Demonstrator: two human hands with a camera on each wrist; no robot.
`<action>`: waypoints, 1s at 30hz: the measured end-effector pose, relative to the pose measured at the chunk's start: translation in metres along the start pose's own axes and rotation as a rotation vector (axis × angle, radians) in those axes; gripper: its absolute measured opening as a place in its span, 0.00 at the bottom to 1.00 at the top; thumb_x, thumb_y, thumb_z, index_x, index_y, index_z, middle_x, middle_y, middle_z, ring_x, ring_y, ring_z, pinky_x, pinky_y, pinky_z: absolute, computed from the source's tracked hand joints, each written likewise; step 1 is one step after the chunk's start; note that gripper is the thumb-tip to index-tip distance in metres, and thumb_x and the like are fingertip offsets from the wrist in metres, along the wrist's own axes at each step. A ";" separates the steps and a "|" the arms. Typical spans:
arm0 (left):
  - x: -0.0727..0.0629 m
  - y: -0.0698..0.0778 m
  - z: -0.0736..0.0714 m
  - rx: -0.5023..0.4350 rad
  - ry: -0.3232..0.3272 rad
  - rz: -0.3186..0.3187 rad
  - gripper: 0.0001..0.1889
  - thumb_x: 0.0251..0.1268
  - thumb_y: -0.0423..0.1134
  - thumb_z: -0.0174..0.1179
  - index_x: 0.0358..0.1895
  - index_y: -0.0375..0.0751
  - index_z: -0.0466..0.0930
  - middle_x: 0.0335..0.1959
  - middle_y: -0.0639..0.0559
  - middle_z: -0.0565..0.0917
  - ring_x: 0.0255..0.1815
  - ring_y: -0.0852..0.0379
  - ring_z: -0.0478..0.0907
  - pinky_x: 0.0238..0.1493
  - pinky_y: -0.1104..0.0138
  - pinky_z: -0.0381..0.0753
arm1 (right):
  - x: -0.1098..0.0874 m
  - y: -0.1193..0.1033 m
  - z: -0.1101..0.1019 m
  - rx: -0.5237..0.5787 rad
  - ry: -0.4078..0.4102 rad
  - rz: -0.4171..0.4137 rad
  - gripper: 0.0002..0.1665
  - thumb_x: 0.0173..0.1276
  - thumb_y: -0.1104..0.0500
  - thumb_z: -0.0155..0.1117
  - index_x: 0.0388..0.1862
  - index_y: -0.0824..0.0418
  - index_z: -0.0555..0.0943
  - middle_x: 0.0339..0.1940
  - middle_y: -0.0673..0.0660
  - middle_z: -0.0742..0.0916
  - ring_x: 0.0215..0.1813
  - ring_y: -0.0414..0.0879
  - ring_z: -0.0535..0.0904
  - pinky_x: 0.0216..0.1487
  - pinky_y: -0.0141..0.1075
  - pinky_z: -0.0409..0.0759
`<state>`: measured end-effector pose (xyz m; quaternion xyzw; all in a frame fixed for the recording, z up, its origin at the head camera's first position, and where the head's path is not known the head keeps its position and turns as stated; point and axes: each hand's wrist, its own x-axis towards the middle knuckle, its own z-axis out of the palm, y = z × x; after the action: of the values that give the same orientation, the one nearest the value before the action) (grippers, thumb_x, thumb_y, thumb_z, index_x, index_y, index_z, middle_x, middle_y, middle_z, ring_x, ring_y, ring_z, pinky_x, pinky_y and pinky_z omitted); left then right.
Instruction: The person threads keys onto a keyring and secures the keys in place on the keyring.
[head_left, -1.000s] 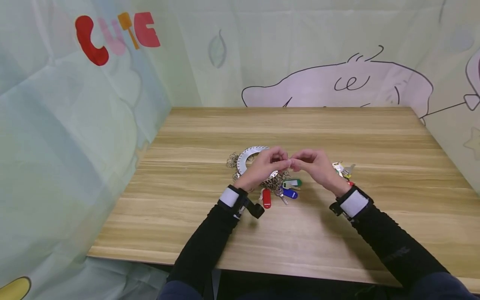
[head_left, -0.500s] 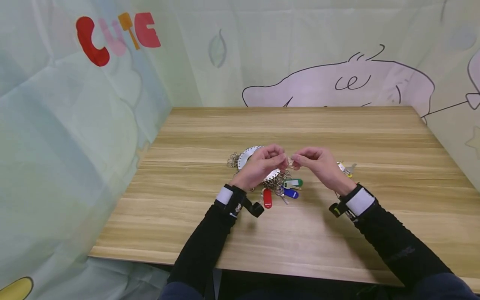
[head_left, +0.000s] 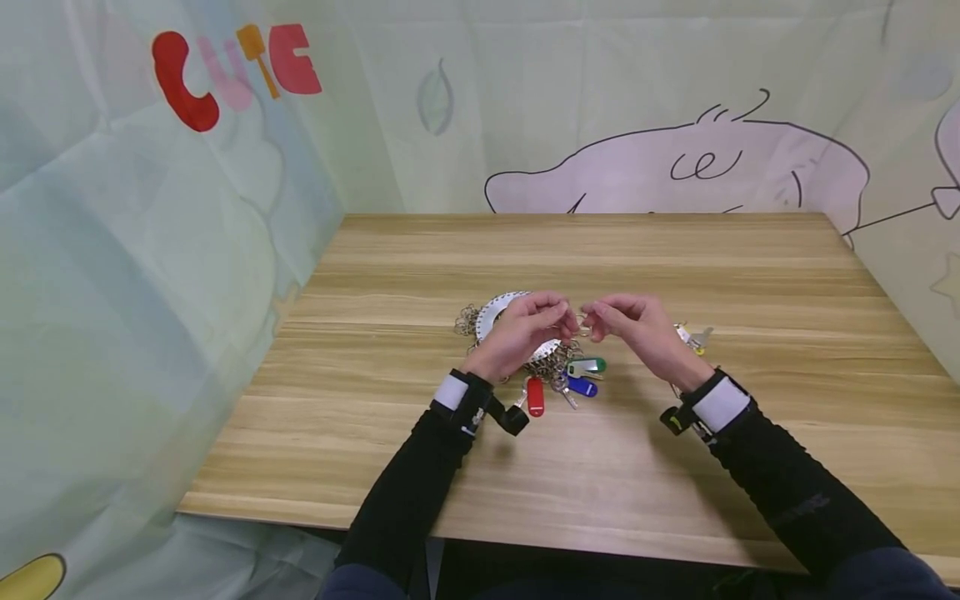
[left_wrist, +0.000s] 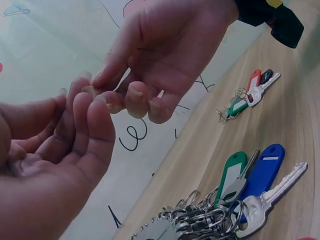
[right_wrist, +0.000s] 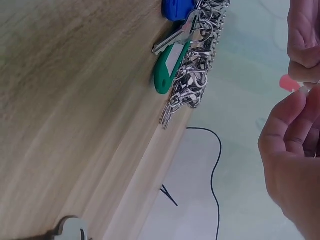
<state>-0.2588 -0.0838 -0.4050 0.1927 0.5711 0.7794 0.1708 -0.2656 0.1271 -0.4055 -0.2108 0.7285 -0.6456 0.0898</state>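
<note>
Above the table, the left hand (head_left: 521,332) and right hand (head_left: 641,332) meet almost fingertip to fingertip. Between them shows a small, thin key ring (head_left: 582,327), pinched from both sides and mostly hidden by fingers. Behind and below the left hand lies a white ring-shaped plate (head_left: 486,321) with many metal clasps (left_wrist: 205,220) along its edge. Keys with a green tag (head_left: 592,365), a blue tag (head_left: 582,386) and a red tag (head_left: 535,397) hang off its near side.
Right of the plate, partly behind the right wrist, lies a second small bunch of keys (head_left: 699,340); the left wrist view shows red, green and black tags there. The wooden table (head_left: 375,417) ends at a printed cloth backdrop (head_left: 420,50) behind and at the left.
The hands have drawn slightly apart since a second ago, so the thin ring shows between the fingertips. The right wrist has shifted, covering more of the right-hand keys. The plate stays put.
</note>
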 end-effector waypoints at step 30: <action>0.040 -0.038 0.013 1.620 -0.025 -0.075 0.03 0.59 0.35 0.62 0.30 0.49 0.83 0.40 0.49 0.77 0.49 0.49 0.64 0.47 0.59 0.63 | -0.022 0.013 -0.092 -0.869 -0.174 0.159 0.06 0.57 0.68 0.63 0.32 0.67 0.85 0.24 0.56 0.85 0.27 0.40 0.74 0.28 0.31 0.71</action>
<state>-0.2853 -0.0429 -0.4342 0.2458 0.9624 0.1154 0.0106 -0.2857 0.2200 -0.4070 -0.2258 0.9357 -0.2507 0.1030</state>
